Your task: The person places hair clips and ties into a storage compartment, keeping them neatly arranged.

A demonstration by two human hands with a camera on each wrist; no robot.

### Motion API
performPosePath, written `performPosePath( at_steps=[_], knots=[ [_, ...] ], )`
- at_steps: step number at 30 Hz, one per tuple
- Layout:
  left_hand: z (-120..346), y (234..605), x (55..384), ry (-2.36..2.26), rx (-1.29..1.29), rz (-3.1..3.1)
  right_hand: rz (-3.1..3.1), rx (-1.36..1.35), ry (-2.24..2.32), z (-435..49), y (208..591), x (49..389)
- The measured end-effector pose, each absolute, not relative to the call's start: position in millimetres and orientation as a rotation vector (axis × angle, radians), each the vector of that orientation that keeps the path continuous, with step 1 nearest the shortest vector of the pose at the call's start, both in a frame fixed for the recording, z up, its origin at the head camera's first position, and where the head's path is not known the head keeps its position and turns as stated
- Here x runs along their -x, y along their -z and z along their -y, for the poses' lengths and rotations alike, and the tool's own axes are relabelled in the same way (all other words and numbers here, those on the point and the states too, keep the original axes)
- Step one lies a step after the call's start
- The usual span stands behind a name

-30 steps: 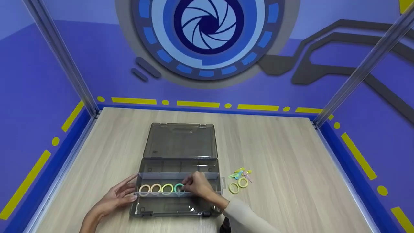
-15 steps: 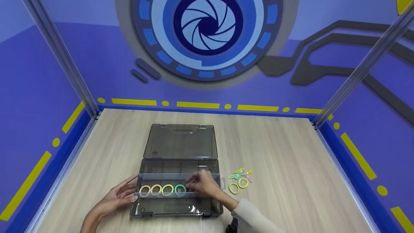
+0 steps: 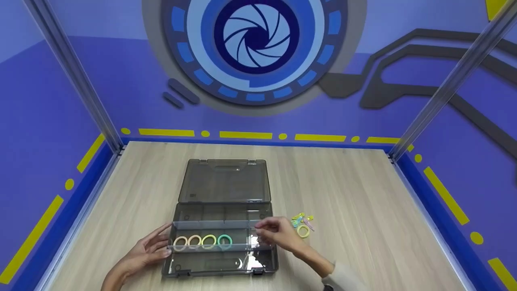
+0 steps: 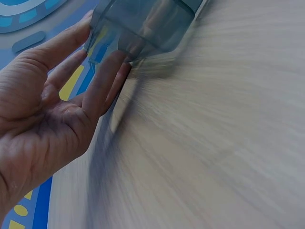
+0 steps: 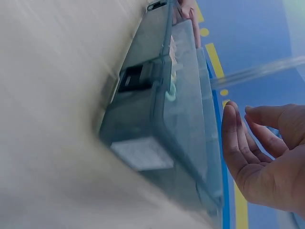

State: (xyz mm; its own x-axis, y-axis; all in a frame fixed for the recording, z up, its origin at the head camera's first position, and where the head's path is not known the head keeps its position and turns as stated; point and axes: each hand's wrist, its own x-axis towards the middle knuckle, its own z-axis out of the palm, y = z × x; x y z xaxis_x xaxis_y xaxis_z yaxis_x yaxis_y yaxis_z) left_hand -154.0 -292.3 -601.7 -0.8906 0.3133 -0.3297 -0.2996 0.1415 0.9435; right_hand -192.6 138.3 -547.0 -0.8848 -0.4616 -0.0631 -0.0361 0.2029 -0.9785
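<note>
Four rings (image 3: 203,241) sit side by side in the long middle part of the open box (image 3: 210,264); the left hand (image 3: 141,252) touches its left side with loose fingers, and a light press there should stop it sliding; the right hand (image 3: 280,234) is over the right wall, thumb and finger slightly apart, nothing seen in them; a yellow ring (image 3: 308,231) lies beside the clips (image 3: 301,219), so pinching only its rim seems best.

The fingers (image 4: 99,88) of my left hand (image 4: 50,117) touch a translucent grey plastic box (image 4: 143,28) at their right, on the pale wood-grain tabletop (image 4: 214,133).
</note>
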Motion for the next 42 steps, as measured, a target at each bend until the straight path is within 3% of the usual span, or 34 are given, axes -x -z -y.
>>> performPosePath(
  at_steps=[18, 32, 42],
  knots=[
    [296, 600, 154, -1.784, -0.011, -1.984, -2.441, 0.239, 1.498, -227, 581, 185],
    [302, 608, 140, -1.734, -0.024, -1.965, -2.44, 0.253, 1.437, -227, 600, 184],
    [293, 607, 153, -1.795, -0.055, -1.967, -2.598, 0.242, 1.363, -229, 602, 190]
  ],
)
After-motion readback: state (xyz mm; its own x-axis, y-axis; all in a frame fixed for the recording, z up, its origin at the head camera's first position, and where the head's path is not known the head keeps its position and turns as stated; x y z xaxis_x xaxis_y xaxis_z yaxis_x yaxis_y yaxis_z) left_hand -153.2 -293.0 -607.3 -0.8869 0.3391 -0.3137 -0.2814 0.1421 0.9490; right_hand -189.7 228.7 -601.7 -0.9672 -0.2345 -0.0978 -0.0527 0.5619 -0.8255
